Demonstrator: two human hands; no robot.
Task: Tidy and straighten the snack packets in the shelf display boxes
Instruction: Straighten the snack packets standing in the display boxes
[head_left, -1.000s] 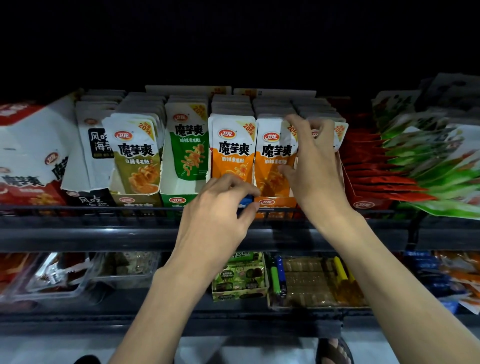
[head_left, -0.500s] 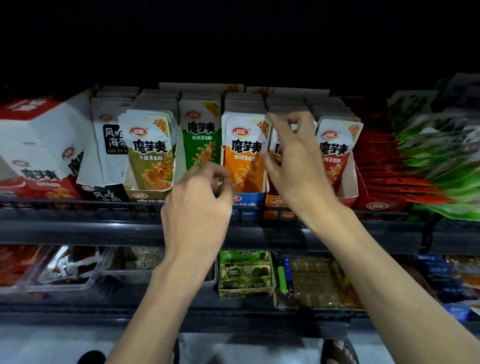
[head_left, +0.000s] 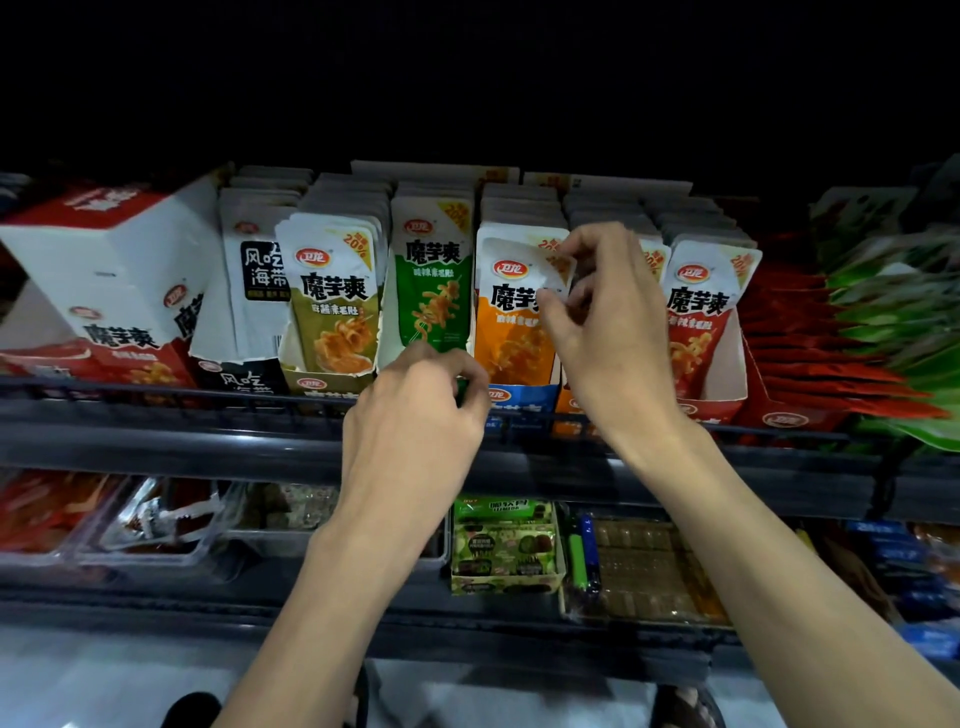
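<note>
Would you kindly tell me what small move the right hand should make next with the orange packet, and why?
Probably ease the orange packet back against the stack behind it and smooth its corner. The right hand pinches the packet's top right corner, which looks creased and pulled forward of the others.

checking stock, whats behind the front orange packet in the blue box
A row of white packet tops runs back behind the orange packet. Their faces are covered by it, and the right hand, fingers pinching its corner, covers the right side.
</note>
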